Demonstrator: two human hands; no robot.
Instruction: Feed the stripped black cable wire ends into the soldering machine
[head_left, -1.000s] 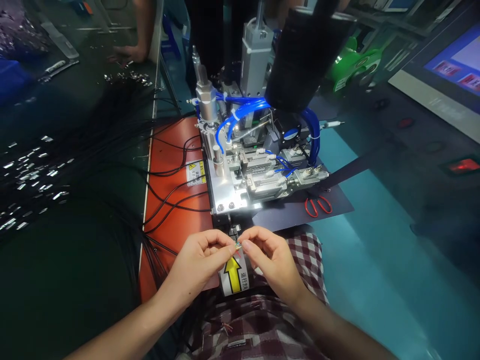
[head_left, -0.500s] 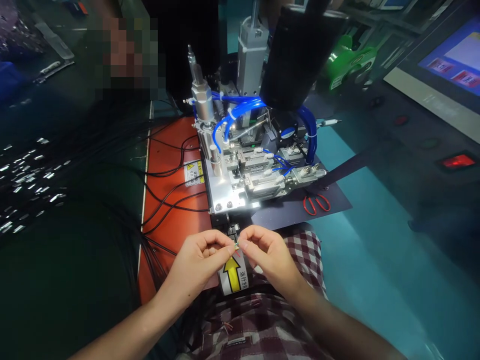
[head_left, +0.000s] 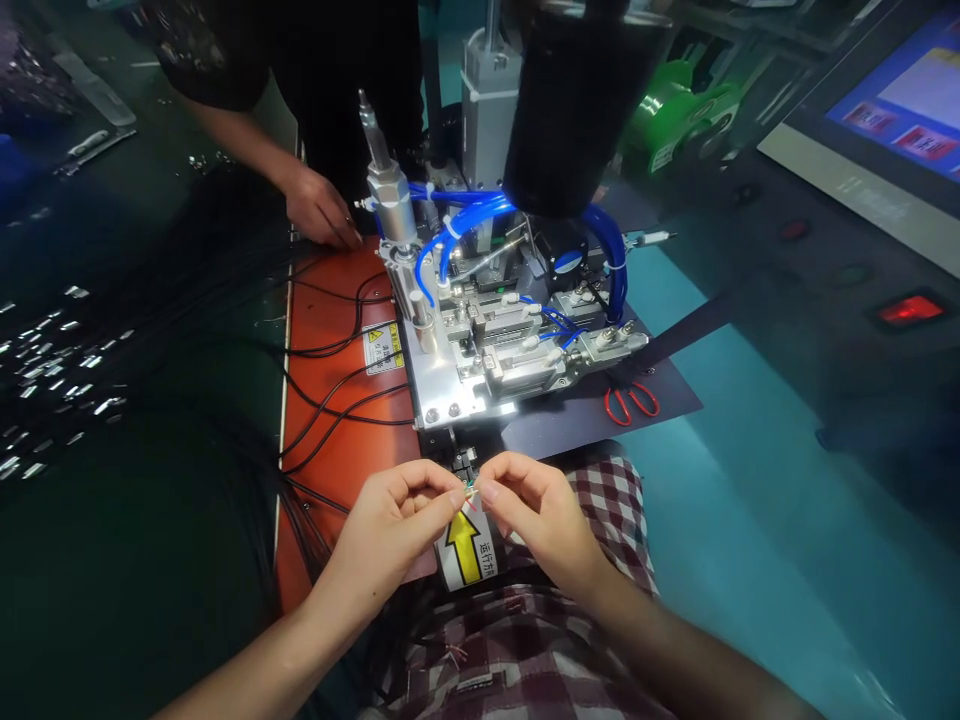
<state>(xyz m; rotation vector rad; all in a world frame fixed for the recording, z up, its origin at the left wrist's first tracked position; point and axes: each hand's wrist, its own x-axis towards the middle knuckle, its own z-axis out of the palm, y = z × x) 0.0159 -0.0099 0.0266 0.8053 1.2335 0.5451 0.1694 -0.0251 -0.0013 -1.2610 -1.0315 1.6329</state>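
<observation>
"Several coloured wires [head_left: 470, 491]: where are they in the head view?"

"Between the left hand [head_left: 405, 515] and right hand [head_left: 536, 510], both pinched on them, just in front of the metal machine [head_left: 444, 385]."

"What could go wrong?"

"A loosened pinch might let strands slip or cross; a hard tug could snap one."

"And the materials?"

"Thin, flexible-looking strands; bright, blocky metal; smooth, arching blue tubes [head_left: 484, 212]; slack black cables [head_left: 315, 352] over a flat orange surface [head_left: 322, 315]."
</observation>
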